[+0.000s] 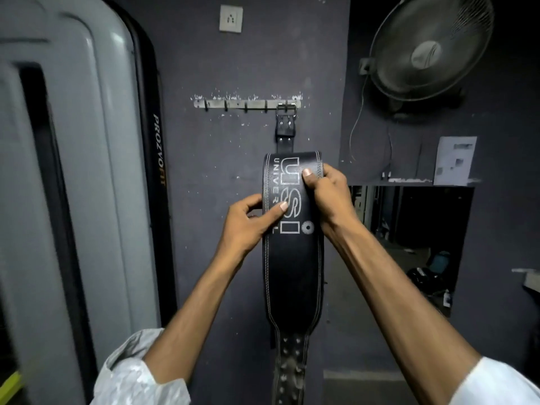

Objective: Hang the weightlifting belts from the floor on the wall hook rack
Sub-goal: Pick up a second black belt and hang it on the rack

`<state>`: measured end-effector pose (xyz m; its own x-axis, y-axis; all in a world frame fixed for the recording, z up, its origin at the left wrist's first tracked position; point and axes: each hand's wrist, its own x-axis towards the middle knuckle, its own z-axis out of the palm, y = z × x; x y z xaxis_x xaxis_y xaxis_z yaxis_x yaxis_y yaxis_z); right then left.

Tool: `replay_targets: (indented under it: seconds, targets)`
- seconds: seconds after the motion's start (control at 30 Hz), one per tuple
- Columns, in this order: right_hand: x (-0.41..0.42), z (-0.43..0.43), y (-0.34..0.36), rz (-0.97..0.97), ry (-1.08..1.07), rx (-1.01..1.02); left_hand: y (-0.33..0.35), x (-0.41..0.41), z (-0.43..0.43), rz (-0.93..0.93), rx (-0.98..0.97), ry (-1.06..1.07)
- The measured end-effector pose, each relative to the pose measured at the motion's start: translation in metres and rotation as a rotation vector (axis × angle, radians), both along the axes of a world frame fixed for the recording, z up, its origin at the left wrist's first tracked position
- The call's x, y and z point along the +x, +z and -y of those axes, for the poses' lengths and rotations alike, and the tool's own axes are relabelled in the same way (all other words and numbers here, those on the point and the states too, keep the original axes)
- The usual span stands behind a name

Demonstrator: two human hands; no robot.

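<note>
A black leather weightlifting belt [293, 273] with white lettering hangs by its metal buckle [287, 110] from the rightmost hook of the steel wall hook rack [233, 103]. Its wide part bulges toward me and its studded tail drops to the bottom of the view. My left hand [248, 222] pinches the belt's left edge, thumb on the front face. My right hand [324, 185] grips the belt's right edge higher up, thumb pressed on the lettering. The other hooks of the rack carry nothing.
A large grey machine housing [73, 185] fills the left side, close to the rack. A wall fan [429, 51] hangs at upper right, with a cable below it. A shelf with a white paper [454, 160] and a dark opening lie to the right. A wall socket [230, 18] sits above.
</note>
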<state>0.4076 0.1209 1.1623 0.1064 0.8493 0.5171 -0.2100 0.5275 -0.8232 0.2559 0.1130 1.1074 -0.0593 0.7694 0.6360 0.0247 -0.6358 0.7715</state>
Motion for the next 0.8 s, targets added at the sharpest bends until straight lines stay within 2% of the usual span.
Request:
replay_targets:
  seconds: [0.17,0.37,0.43,0.5,0.53,0.57,0.63,0.7,0.8]
  targets:
    - [-0.013,0.034,0.039,-0.015,-0.015,0.068,-0.010,-0.014,0.030,-0.026,-0.015,-0.079]
    - [-0.024,0.055,0.068,-0.033,-0.011,0.104,-0.055,-0.035,0.052,-0.174,-0.081,-0.071]
    - [-0.026,0.059,0.076,-0.023,-0.011,0.121,-0.073,-0.046,0.050,-0.389,-0.135,-0.032]
    - [-0.028,0.062,0.086,-0.014,-0.017,0.157,-0.078,-0.061,0.050,-0.759,-0.182,0.072]
    - [-0.027,0.064,0.091,-0.012,-0.017,0.174,-0.070,-0.069,0.051,-0.861,-0.185,0.088]
    - [-0.026,0.065,0.095,-0.011,-0.016,0.186,-0.057,-0.076,0.052,-0.871,-0.161,0.058]
    - [-0.024,0.068,0.101,-0.010,-0.014,0.202,-0.013,-0.085,0.061,-0.757,-0.064,-0.047]
    - [-0.023,0.071,0.104,-0.002,-0.001,0.207,0.037,-0.084,0.070,-0.529,0.043,-0.084]
    - [-0.028,0.077,0.103,0.049,0.023,0.218,0.111,-0.068,0.077,-0.178,0.040,-0.162]
